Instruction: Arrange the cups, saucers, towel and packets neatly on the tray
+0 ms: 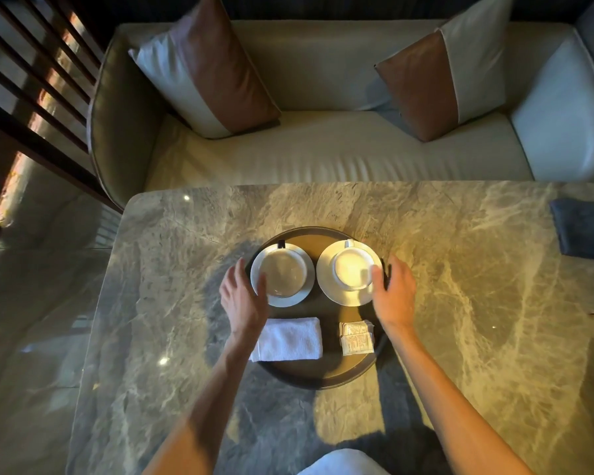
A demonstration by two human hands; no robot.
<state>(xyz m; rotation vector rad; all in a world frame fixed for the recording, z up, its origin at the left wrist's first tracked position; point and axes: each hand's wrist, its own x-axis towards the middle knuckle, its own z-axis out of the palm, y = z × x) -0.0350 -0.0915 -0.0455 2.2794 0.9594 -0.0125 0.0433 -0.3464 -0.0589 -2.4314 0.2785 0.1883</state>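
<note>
- The round dark tray (318, 375) sits on the marble desk (460, 286), near its middle, and by our reading the arranging is almost done: all 4 kinds of item are already on it.
- At the far half stand 2 white saucers side by side, the left saucer (306, 293) and the right saucer (326, 282), their rims nearly touching.
- Each carries 1 cup: the left cup (282, 274) looks shadowed and greyish, the right cup (352, 270) is brightly lit; both handles point away from us.
- At the near half, the folded white towel (288, 339) lies on the left, its left edge reaching the tray's rim, and a small stack of printed packets (356, 338) lies on the right, a little askew.
- What we judge is left: perhaps squaring the packets and centring the saucers.
- Our left hand (242, 296) is spread loose, fingers by the left saucer's rim; whether it touches we cannot tell.
- Our right hand (393, 289) is likewise spread, thumb at the right saucer's edge, gripping nothing that we can see.
- Further out, a dark blue cloth (583, 228) lies at the desk's right edge, and a cream sofa (323, 156) with 2 cushions stands beyond.
</note>
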